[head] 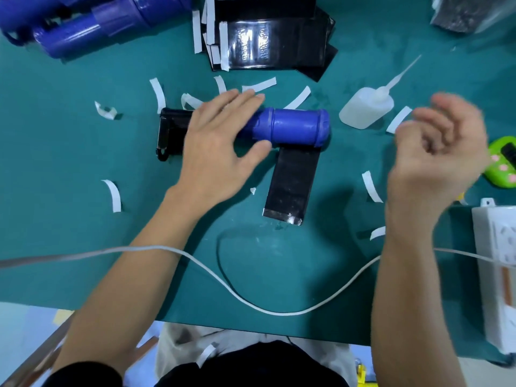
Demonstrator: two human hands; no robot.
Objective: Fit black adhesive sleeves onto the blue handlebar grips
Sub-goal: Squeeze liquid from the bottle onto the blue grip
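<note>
A blue handlebar grip point(293, 127) lies crosswise on the green table. Its left end carries a black sleeve point(171, 132). A black adhesive strip point(293, 180) hangs from under the grip's right end toward me, flat on the table. My left hand point(220, 141) rests on the grip's middle with straight fingers, pressing it down. My right hand point(438, 152) is raised above the table to the right, blurred, fingers loosely curled; I cannot make out anything in it. More blue grips point(92, 23) lie at the far left. A pile of black sleeves point(268, 37) sits at the back.
Several white backing strips point(157, 93) litter the table. A clear squeeze bottle point(365, 107) lies right of the grip. A green timer point(502, 163) and a white box point(497, 275) stand at the right edge. A white cable point(251, 297) loops near the front.
</note>
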